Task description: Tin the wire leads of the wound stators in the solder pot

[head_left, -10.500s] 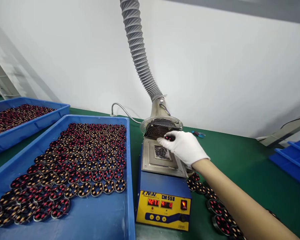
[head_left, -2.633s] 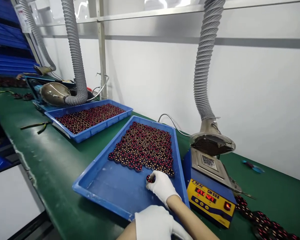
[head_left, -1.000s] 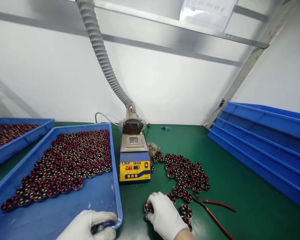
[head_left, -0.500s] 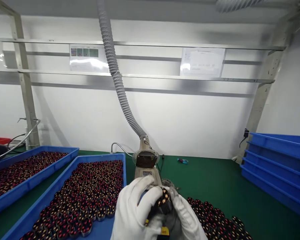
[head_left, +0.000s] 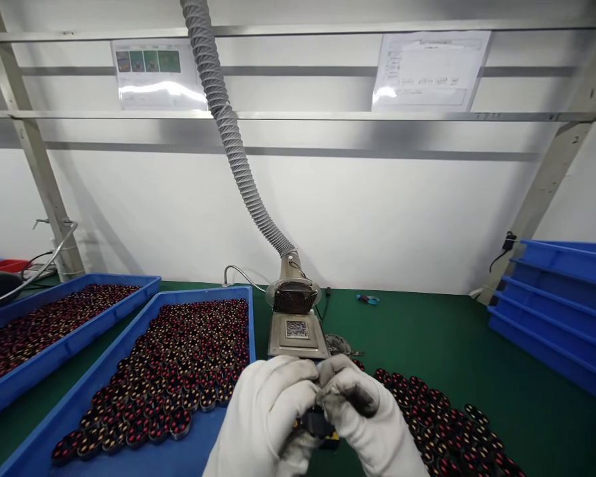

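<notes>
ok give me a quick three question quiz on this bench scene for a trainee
1. True or false: both gloved hands, the left hand and the right hand, are closed together on one small dark part.
2. Which lies loose on the green table, not in a tray?
A. the parts at the right
B. the parts at the left
C. none
3. Fill in: the grey hose ends at a hood just behind the ____ machine.

Key: 1 true; 2 A; 3 metal-topped
</notes>
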The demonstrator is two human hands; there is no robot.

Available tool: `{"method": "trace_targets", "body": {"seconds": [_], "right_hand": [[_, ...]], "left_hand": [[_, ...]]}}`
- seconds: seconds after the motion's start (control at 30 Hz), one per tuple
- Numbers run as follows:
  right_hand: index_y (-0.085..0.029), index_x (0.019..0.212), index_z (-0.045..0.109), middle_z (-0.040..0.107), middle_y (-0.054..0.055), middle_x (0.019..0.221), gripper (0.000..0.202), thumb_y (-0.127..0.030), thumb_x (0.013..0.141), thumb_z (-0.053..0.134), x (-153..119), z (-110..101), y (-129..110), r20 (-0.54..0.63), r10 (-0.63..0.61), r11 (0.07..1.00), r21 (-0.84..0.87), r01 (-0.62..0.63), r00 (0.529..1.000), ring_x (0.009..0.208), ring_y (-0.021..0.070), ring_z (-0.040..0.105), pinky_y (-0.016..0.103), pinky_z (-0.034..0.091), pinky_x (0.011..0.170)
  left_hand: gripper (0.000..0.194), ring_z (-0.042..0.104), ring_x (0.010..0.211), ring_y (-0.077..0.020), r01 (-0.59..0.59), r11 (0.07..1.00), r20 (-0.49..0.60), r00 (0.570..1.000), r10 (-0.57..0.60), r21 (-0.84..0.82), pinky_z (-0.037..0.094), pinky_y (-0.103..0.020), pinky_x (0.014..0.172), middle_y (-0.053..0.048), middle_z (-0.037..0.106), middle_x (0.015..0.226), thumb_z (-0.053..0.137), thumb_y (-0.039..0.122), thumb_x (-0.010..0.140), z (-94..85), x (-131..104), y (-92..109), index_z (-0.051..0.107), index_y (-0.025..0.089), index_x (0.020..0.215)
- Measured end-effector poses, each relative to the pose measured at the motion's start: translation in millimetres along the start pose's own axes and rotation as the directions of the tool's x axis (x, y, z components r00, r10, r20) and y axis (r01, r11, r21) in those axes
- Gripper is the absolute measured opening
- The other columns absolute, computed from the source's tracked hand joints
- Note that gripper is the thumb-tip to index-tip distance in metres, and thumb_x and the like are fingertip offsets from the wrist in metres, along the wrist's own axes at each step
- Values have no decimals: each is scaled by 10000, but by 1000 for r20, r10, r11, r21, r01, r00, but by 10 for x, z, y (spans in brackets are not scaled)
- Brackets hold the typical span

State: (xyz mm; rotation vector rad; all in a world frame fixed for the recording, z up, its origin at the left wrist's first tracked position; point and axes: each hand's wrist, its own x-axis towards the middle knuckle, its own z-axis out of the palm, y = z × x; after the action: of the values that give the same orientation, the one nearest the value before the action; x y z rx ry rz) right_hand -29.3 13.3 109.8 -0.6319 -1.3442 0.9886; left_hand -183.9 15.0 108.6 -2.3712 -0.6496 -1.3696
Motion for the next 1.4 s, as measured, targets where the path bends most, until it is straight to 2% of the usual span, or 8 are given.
{"method": "trace_targets", "body": {"seconds": [0.13,0.3,0.47,0.63,0.73,0.93,1.3,1.4], "right_hand": [[-239,661,670,613,-2,651,199,-419,621,742,2,14,31,-104,260,903,377,-204,960,604,141,557,264,498,622],[-216,706,702,659,24,692,244,-394,563,787,30,-117,-26,-21,207,969,141,-202,978,662,160,592,273,503,647],[-198,469,641,623,-11,553,203,-247,475,838,43,-23,24,-66,132,976,182,-119,989,537,121,552,232,477,535],[-296,708,692,722,-19,826,194,-355,557,798,-30,-2,117,-230,269,844,524,-114,935,835,176,651,360,490,865],[-299,764,696,728,-8,873,184,-335,602,776,-60,-34,120,-323,250,874,480,-70,913,874,186,658,376,458,924],[-218,888,708,722,66,833,335,-369,597,779,-68,167,90,36,329,870,377,-318,944,812,220,665,373,511,811],[-251,816,716,722,-11,760,333,-251,508,841,-88,263,310,88,493,635,644,-427,866,697,115,666,184,523,603],[-243,776,704,717,-20,751,353,-241,460,859,-122,306,280,97,504,602,673,-430,858,675,144,673,270,552,655]], "left_hand": [[216,648,896,-210,40,999,50,998,-42,24,526,-333,730,-114,695,950,369,278,908,0,-7,19,512,161,1020],[189,632,929,-182,213,964,121,973,-195,-157,525,-289,775,-60,676,995,501,253,834,18,-50,36,509,224,1021],[157,639,903,-180,93,993,35,995,-90,-77,519,-297,763,-84,692,950,495,251,856,44,-27,35,513,188,999],[95,652,860,-207,-14,986,-63,998,25,169,506,-343,742,-100,714,887,485,195,845,10,-19,10,529,160,922],[109,651,866,-210,12,982,-71,997,1,187,506,-354,750,-104,712,889,480,186,844,-25,-16,21,532,153,934],[168,643,892,-210,117,982,-75,991,-107,146,512,-360,763,-111,698,951,495,225,852,6,-43,50,545,165,1001],[220,653,886,-142,245,944,25,969,-246,-223,495,-218,805,-47,719,944,454,341,902,-93,-20,-11,614,219,989],[167,655,809,-152,403,820,8,899,-438,-407,501,-227,756,-27,718,812,492,242,853,-89,-33,-10,651,205,820]]}}
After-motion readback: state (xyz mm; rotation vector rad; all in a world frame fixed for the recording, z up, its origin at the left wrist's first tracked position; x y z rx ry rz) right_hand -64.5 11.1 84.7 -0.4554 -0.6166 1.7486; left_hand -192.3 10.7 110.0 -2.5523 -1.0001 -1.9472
